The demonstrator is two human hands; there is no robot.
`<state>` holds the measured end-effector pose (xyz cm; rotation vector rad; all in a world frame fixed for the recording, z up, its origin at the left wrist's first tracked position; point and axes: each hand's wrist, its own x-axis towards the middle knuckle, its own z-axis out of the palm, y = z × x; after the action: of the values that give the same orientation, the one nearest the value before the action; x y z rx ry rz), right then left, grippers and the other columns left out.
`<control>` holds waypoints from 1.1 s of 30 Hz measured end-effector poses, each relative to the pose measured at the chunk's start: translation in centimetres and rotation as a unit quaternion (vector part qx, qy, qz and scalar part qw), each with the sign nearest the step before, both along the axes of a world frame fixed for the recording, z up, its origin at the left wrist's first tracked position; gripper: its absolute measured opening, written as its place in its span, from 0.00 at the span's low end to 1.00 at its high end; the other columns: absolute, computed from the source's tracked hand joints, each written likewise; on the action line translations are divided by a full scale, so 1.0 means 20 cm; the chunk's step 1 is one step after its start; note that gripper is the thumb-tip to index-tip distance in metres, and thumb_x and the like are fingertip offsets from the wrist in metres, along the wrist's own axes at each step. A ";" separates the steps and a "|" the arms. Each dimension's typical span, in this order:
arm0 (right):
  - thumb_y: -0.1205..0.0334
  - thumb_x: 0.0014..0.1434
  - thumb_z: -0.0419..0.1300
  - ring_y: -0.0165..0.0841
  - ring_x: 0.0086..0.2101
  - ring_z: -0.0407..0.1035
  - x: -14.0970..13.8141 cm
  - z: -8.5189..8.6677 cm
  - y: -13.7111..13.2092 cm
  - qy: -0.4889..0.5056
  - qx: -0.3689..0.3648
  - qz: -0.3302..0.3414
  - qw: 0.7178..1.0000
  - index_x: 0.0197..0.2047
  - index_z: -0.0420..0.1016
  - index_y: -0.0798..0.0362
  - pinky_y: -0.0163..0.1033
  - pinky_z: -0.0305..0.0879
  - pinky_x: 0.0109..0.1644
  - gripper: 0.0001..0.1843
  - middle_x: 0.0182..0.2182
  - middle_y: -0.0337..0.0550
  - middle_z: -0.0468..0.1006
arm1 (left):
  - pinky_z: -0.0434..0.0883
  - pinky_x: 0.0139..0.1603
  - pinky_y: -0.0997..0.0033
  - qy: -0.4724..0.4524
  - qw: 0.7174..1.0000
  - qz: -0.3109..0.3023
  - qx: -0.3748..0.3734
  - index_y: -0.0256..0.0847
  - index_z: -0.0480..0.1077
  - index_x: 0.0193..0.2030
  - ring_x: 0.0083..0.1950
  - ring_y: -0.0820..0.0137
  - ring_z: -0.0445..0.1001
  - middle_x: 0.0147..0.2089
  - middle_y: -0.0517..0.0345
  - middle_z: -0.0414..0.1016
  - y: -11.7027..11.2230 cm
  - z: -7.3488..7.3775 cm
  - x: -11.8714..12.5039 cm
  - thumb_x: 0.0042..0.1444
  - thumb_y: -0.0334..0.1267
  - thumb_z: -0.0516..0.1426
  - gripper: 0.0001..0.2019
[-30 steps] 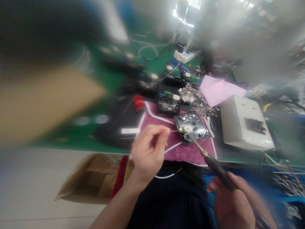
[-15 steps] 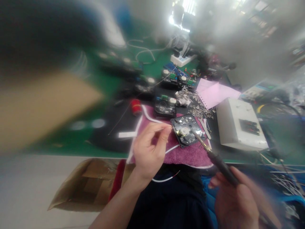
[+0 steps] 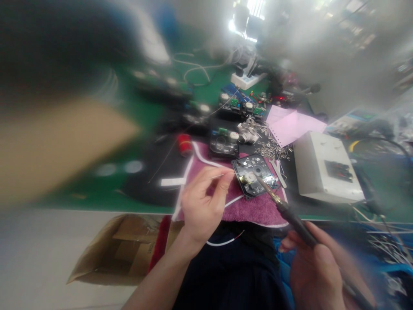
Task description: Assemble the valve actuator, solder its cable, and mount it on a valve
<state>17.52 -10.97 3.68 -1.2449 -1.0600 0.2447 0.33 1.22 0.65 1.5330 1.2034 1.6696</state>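
Green bench [image 3: 213, 88], cluttered. On it sits a purple towel [image 3: 258, 209] at the near edge, with a white box [image 3: 322, 168] just right of it and pink paper [image 3: 292, 125] behind that. A cardboard box [image 3: 129, 249] is on the floor below the bench, to your left.

The black circuit board [image 3: 254, 174] lies on the towel's far half, tilted a bit. A second board [image 3: 223, 144] sits behind it, with a red spool [image 3: 185, 144] to the left and loose screws [image 3: 271, 150] to the right.

Your left hand [image 3: 203, 206] has thumb and forefinger pinched shut on a thin solder wire [image 3: 234, 173], whose free end points at the board's left edge. Your right hand [image 3: 319, 271] is wrapped closed round the soldering iron [image 3: 290, 215] handle. The tip is down on the board near its middle; blur hides whether it touches.

The step in hand looks like soldering a joint: iron at the pad, wire close but short of the tip. The next move likely calls for feeding the wire end in to meet the tip, with the iron held steady and your fingers clear of the hot end.
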 end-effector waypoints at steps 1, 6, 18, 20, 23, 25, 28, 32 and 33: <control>0.65 0.69 0.62 0.38 0.30 0.81 -0.01 0.00 0.00 0.008 -0.009 -0.011 1.000 0.55 0.86 0.57 0.39 0.74 0.29 0.15 0.36 0.48 0.85 | 0.81 0.45 0.72 0.001 1.000 -0.002 0.000 0.44 0.83 0.47 0.41 0.70 0.84 0.42 0.58 0.85 0.00 0.00 0.00 0.66 0.31 0.66 0.06; 0.62 0.69 0.64 0.37 0.29 0.80 -0.03 0.01 -0.01 0.036 -0.022 -0.023 0.999 0.55 0.86 0.56 0.41 0.74 0.29 0.15 0.35 0.48 0.85 | 0.82 0.47 0.70 -0.001 1.000 -0.003 -0.004 0.44 0.83 0.47 0.42 0.69 0.85 0.43 0.58 0.85 0.00 0.00 -0.01 0.66 0.31 0.66 0.05; 0.66 0.68 0.63 0.37 0.27 0.80 0.00 0.00 0.02 0.008 0.020 0.011 1.000 0.55 0.86 0.58 0.39 0.74 0.27 0.16 0.34 0.48 0.85 | 0.82 0.47 0.69 0.008 1.000 -0.014 -0.009 0.45 0.84 0.48 0.41 0.69 0.85 0.44 0.58 0.86 0.00 0.00 0.00 0.66 0.33 0.66 0.06; 0.66 0.67 0.63 0.38 0.27 0.80 -0.01 0.01 0.01 0.012 0.012 0.006 1.000 0.55 0.86 0.57 0.39 0.73 0.27 0.16 0.33 0.48 0.85 | 0.82 0.45 0.69 0.009 1.000 -0.014 -0.009 0.45 0.84 0.48 0.41 0.69 0.85 0.44 0.57 0.86 0.01 0.00 -0.01 0.66 0.33 0.66 0.06; 0.61 0.68 0.65 0.37 0.27 0.79 -0.01 0.01 0.00 0.057 -0.025 -0.042 0.997 0.54 0.86 0.55 0.42 0.74 0.29 0.14 0.34 0.47 0.85 | 0.82 0.45 0.69 0.004 1.000 -0.012 -0.012 0.45 0.84 0.48 0.41 0.69 0.85 0.43 0.57 0.86 0.00 0.00 -0.01 0.66 0.32 0.66 0.07; 0.58 0.67 0.66 0.37 0.25 0.78 0.00 0.00 -0.01 0.061 -0.033 -0.041 0.997 0.53 0.86 0.54 0.42 0.74 0.27 0.15 0.32 0.47 0.84 | 0.82 0.45 0.69 -0.005 1.000 -0.009 -0.009 0.45 0.84 0.48 0.41 0.69 0.85 0.43 0.57 0.86 0.00 0.00 -0.01 0.66 0.31 0.66 0.07; 0.56 0.67 0.67 0.38 0.23 0.77 0.07 -0.03 -0.04 0.050 -0.029 -0.019 0.998 0.51 0.86 0.55 0.42 0.75 0.24 0.15 0.31 0.47 0.84 | 0.81 0.44 0.71 -0.022 1.000 0.004 0.002 0.45 0.83 0.48 0.41 0.70 0.84 0.42 0.58 0.84 -0.01 -0.01 -0.01 0.66 0.30 0.66 0.08; 0.57 0.67 0.67 0.40 0.23 0.79 0.15 -0.05 -0.07 0.040 -0.038 0.027 0.998 0.50 0.87 0.55 0.44 0.76 0.24 0.14 0.30 0.48 0.84 | 0.79 0.40 0.73 -0.034 0.999 0.024 0.019 0.43 0.81 0.46 0.37 0.73 0.82 0.40 0.60 0.82 -0.03 -0.01 -0.01 0.65 0.30 0.66 0.06; 0.58 0.67 0.67 0.41 0.23 0.79 0.15 -0.05 -0.08 0.034 -0.037 0.038 0.998 0.51 0.87 0.55 0.43 0.76 0.24 0.14 0.30 0.48 0.84 | 0.79 0.40 0.73 -0.031 0.999 0.025 0.018 0.43 0.81 0.46 0.36 0.73 0.81 0.39 0.60 0.81 -0.03 -0.01 -0.01 0.65 0.30 0.66 0.06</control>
<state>20.59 -12.56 2.73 -1.2559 -1.0473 0.3856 0.15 0.58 0.36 1.4725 1.1934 1.7682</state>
